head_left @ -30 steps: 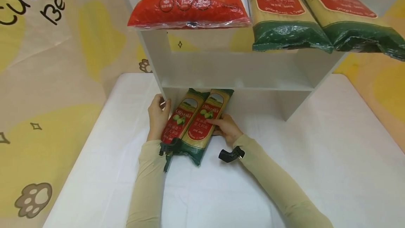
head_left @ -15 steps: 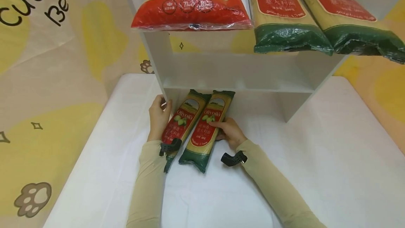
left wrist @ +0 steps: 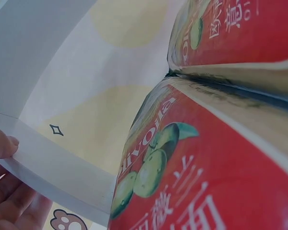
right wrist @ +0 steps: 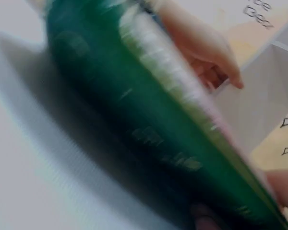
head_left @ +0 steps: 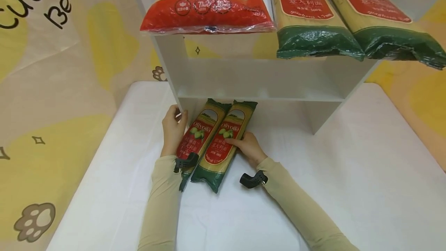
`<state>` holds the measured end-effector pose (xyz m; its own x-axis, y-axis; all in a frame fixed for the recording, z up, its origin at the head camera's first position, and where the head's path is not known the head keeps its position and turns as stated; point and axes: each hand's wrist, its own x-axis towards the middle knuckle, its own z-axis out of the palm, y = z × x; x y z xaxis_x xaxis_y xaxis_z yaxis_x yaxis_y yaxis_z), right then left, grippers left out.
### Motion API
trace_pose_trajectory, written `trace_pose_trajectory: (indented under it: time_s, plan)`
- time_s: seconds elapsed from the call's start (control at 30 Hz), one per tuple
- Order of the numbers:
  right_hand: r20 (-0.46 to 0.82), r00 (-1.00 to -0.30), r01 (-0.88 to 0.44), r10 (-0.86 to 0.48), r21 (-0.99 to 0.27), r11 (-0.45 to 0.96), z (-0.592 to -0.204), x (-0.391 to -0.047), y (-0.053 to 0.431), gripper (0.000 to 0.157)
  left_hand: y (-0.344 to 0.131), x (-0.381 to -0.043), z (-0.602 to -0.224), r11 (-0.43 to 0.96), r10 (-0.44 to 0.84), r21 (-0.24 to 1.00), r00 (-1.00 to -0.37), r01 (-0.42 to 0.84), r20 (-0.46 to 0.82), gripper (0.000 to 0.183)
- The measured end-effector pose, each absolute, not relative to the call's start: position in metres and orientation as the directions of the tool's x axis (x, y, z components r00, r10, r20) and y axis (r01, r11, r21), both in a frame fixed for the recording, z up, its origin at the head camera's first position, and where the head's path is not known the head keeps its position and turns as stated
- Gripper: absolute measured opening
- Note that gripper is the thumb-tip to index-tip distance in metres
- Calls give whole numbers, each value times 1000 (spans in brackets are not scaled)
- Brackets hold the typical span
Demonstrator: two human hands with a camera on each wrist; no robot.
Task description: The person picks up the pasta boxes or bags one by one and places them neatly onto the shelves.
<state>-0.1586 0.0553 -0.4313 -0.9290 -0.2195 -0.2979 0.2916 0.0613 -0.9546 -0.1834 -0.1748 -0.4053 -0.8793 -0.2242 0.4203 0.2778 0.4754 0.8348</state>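
Two green-and-red pasta packets lie side by side on the white table, their far ends under the white shelf unit. My left hand grips the front edge of the shelf's left side panel, just left of the left packet, which fills the left wrist view. My right hand holds the right packet at its right side, thumb on top. The right wrist view shows that packet as a green blur, with my left hand beyond it.
On the shelf's top board lie a red bag of thin noodles and two large green-ended pasta bags, their ends overhanging the front. The middle board is bare. A beige and yellow cartoon cloth hangs behind.
My right hand has drawn the right packet slightly toward me and to the left. The left hand stays on the shelf panel.
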Motion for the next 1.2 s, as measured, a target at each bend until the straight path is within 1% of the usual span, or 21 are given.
trace_pose_trajectory:
  time_s: [0.1,0.17,0.3,0.5,0.63,0.7,0.83,0.97,1.07,1.2]
  plan:
    - [-331,-913,347,-241,-938,-27,-432,-159,57,42,-175,-184,-406,477,-223,834,-879,278,421,21]
    - [-352,-903,377,-245,-924,-61,-431,-159,58,43,-175,-183,-406,479,-225,834,-880,275,419,21]
    - [-381,-892,409,-243,-909,-77,-428,-157,58,44,-175,-184,-405,476,-226,834,-877,280,424,21]
    - [-437,-865,470,-247,-878,-93,-423,-151,64,41,-174,-185,-405,479,-228,833,-878,276,422,21]
    - [-471,-836,510,-283,-856,-82,-421,-142,73,39,-174,-184,-405,489,-244,832,-874,264,421,20]
    - [-476,-825,520,-304,-850,-81,-419,-136,79,39,-173,-184,-403,489,-230,829,-877,270,422,20]
    - [-469,-811,522,-349,-850,-69,-413,-123,93,40,-173,-184,-400,485,-192,829,-891,279,412,20]
    - [-461,-800,502,-383,-865,-8,-404,-109,106,41,-175,-185,-398,479,-170,835,-905,271,391,24]
    - [-436,-803,467,-405,-884,27,-396,-100,117,44,-178,-185,-398,467,-162,845,-914,261,372,27]
    - [-397,-814,423,-424,-905,35,-382,-91,129,49,-181,-186,-398,454,-159,853,-919,255,360,28]
